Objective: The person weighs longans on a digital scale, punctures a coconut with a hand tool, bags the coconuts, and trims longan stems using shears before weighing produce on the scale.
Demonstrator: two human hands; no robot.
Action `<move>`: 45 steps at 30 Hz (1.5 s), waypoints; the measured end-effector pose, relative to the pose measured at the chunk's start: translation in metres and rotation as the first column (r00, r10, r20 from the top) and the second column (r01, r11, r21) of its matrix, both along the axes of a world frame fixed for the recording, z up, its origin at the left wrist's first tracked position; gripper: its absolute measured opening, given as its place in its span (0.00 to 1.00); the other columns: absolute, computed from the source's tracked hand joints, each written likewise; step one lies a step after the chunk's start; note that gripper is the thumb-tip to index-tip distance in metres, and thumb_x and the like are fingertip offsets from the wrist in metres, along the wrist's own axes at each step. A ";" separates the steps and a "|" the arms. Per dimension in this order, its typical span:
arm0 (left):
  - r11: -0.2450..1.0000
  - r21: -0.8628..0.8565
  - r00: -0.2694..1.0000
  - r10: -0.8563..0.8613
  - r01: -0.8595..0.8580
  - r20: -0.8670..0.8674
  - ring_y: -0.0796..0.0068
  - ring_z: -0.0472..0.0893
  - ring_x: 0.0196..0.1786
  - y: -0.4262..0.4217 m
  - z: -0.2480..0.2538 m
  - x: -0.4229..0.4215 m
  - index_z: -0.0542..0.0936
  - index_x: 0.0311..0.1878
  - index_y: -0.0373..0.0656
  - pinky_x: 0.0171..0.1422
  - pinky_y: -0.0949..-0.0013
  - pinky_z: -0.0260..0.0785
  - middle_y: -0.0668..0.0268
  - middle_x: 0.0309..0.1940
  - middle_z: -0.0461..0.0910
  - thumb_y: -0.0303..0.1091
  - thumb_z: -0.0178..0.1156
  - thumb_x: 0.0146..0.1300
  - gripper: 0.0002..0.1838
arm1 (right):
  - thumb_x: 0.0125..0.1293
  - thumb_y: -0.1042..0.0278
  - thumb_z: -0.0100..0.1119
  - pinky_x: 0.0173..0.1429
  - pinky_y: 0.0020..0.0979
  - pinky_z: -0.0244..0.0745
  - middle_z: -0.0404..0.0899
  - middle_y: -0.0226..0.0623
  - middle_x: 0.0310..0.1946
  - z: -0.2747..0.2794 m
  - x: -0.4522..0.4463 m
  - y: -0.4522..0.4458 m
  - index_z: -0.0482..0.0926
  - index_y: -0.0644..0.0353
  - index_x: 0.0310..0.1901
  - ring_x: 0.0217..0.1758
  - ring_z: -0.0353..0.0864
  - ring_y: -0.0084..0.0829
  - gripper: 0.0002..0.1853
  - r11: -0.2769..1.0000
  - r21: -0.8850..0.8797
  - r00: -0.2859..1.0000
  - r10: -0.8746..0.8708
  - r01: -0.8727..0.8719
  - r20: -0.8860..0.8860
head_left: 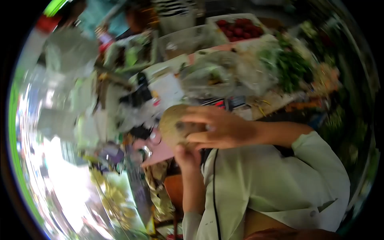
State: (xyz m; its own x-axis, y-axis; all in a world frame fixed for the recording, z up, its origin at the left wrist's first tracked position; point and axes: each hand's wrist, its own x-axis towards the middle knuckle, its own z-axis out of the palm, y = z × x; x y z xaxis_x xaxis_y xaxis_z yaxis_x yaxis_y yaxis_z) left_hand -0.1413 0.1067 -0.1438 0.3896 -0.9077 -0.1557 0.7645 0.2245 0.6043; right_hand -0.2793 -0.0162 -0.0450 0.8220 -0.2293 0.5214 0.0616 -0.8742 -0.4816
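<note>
A round, tan-green melon (170, 124) with a dark spot on its face is held between both hands near the middle of the head view. My right hand (222, 128) reaches in from the right, its fingers bent over the melon's upper and right side. From below comes my left hand (188, 158), supporting the melon's lower edge; its fingers are mostly hidden behind the melon, with the thumb side showing. The picture is slightly blurred.
Beyond the melon are clear plastic bags (208, 76), a white crate of red round produce (240, 30) and leafy greens (294, 66). A pink surface (160, 154) and yellow fruit (116, 196) lie lower left. Part of another person (106, 18) shows at the upper left.
</note>
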 end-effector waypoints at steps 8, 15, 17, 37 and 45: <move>0.977 0.107 0.983 -0.186 0.185 0.003 0.43 0.67 0.74 -0.024 -0.013 -0.011 0.55 0.78 0.45 0.69 0.41 0.73 0.49 0.74 0.61 0.66 0.60 0.61 0.51 | 0.62 0.70 0.75 0.53 0.38 0.76 0.75 0.50 0.60 -0.026 -0.074 0.004 0.72 0.61 0.41 0.55 0.79 0.41 0.16 0.749 0.652 0.954 -0.267 0.116 0.136; 0.946 0.073 0.945 -0.307 0.316 -0.108 0.25 0.66 0.70 -0.048 0.012 -0.028 0.53 0.80 0.55 0.61 0.28 0.75 0.45 0.75 0.59 0.80 0.57 0.53 0.58 | 0.66 0.61 0.66 0.52 0.45 0.74 0.79 0.48 0.41 -0.183 -0.228 0.001 0.78 0.63 0.42 0.46 0.78 0.49 0.13 0.395 0.280 0.483 -0.753 0.875 -0.447; 0.939 0.088 0.938 -0.321 0.334 -0.132 0.26 0.65 0.71 -0.054 0.018 -0.034 0.54 0.80 0.56 0.61 0.27 0.74 0.46 0.75 0.58 0.82 0.56 0.53 0.59 | 0.62 0.58 0.69 0.63 0.50 0.69 0.75 0.53 0.55 -0.231 -0.269 -0.005 0.74 0.63 0.57 0.62 0.73 0.53 0.27 0.312 -0.073 0.256 -0.874 0.947 -0.413; 0.951 0.089 0.955 -0.289 0.295 -0.068 0.56 0.75 0.68 0.002 0.001 -0.009 0.66 0.72 0.41 0.71 0.47 0.70 0.57 0.67 0.73 0.54 0.70 0.59 0.44 | 0.57 0.55 0.78 0.40 0.32 0.75 0.85 0.42 0.36 -0.069 -0.274 -0.026 0.82 0.63 0.55 0.34 0.83 0.33 0.28 0.423 0.378 0.554 -0.740 0.824 -0.380; 0.950 0.195 0.968 -0.252 0.244 0.017 0.56 0.72 0.70 0.028 0.009 -0.014 0.62 0.74 0.40 0.76 0.49 0.64 0.56 0.68 0.71 0.55 0.68 0.59 0.46 | 0.48 0.39 0.78 0.24 0.30 0.67 0.71 0.28 0.22 0.079 -0.109 -0.018 0.84 0.52 0.58 0.18 0.71 0.30 0.37 0.937 -0.238 0.807 -0.342 0.256 -0.482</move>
State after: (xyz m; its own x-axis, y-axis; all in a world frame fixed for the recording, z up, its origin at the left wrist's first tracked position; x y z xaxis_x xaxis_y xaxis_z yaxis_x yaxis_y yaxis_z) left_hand -0.1558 0.1347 -0.1350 0.1659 -0.9318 -0.3228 0.7549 -0.0906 0.6495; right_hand -0.3883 -0.0341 0.0342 0.8822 -0.4604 0.0985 -0.4303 -0.8734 -0.2279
